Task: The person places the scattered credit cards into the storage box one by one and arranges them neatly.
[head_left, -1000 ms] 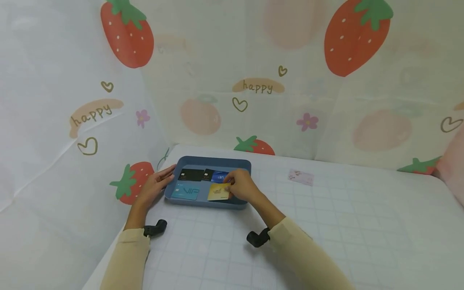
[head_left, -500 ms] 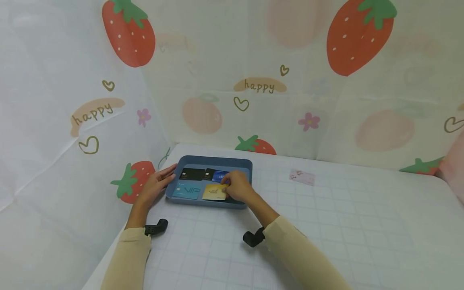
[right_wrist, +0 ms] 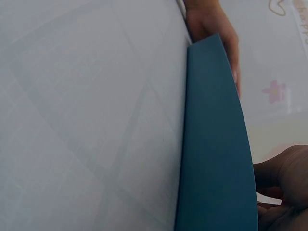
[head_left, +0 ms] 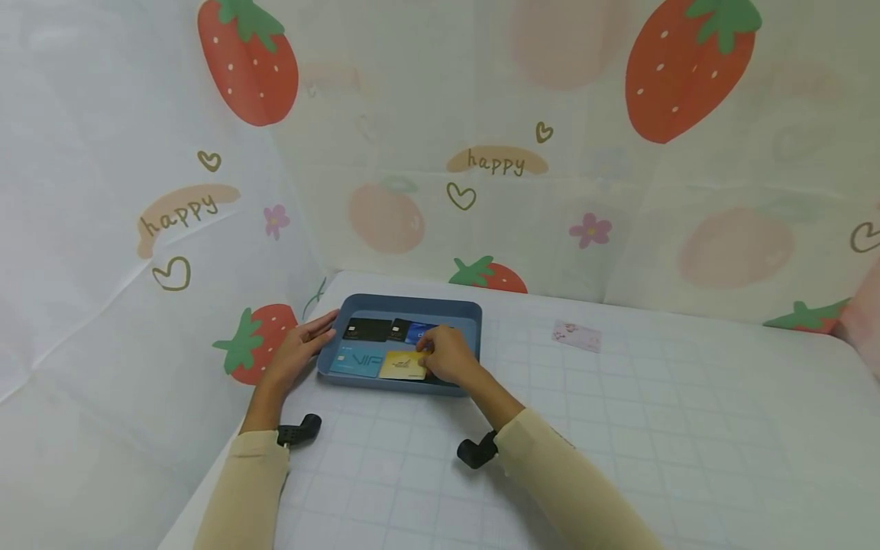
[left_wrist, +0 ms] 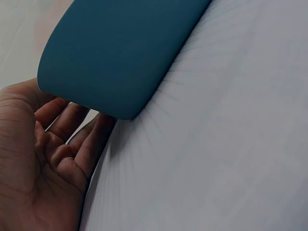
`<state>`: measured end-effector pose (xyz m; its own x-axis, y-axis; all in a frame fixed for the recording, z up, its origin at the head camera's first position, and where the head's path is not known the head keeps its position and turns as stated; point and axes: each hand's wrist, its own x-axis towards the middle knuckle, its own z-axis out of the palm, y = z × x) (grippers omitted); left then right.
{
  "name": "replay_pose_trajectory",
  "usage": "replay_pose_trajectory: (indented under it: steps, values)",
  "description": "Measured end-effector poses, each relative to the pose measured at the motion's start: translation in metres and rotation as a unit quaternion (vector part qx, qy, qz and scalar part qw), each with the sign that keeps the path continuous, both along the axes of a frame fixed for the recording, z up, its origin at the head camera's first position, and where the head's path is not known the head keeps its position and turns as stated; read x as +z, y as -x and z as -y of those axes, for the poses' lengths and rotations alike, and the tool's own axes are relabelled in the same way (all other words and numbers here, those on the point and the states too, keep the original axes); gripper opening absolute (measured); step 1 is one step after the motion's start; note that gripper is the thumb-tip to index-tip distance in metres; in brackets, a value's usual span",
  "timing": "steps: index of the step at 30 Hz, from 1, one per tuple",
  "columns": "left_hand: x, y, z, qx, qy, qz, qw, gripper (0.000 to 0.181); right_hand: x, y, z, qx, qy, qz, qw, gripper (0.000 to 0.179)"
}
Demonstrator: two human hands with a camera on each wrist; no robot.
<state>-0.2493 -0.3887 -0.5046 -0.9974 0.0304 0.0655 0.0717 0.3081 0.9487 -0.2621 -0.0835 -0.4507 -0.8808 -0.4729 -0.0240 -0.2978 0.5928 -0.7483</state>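
A shallow blue tray [head_left: 395,387] stands near the back left of the table. Inside it, my right hand [head_left: 450,357] pinches the right edge of a gold card [head_left: 399,366]. In the right wrist view, the tray wall hides those fingertips. The gold card lies against a light blue VIP card [head_left: 357,361]; whether they overlap, I cannot tell. Behind them are a black card [head_left: 367,330] and a blue card [head_left: 418,333] with a dark left part, partly covered by my right hand. My left hand [head_left: 299,353] rests against the tray's left side, fingers relaxed.
A pale pink card with a flower pattern [head_left: 577,336] lies on the table to the right of the tray. The white grid-patterned cloth [head_left: 619,428] covers the table. Printed curtains [head_left: 385,137] hang close behind and to the left.
My right hand has shifted left inside the tray, bringing the gold card up to the light blue VIP card. My left hand stays at the tray's side.
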Motion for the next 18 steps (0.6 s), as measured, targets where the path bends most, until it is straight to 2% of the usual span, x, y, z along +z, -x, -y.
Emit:
replay_pose_trajectory:
  steps: [18]
  values:
    - [-0.0023, 0.0015, -0.0003, 0.007, 0.009, -0.003, 0.9999, 0.051, -0.0043, 0.0032, 0.0054, 0.003, -0.01, -0.015, 0.9998, 0.018]
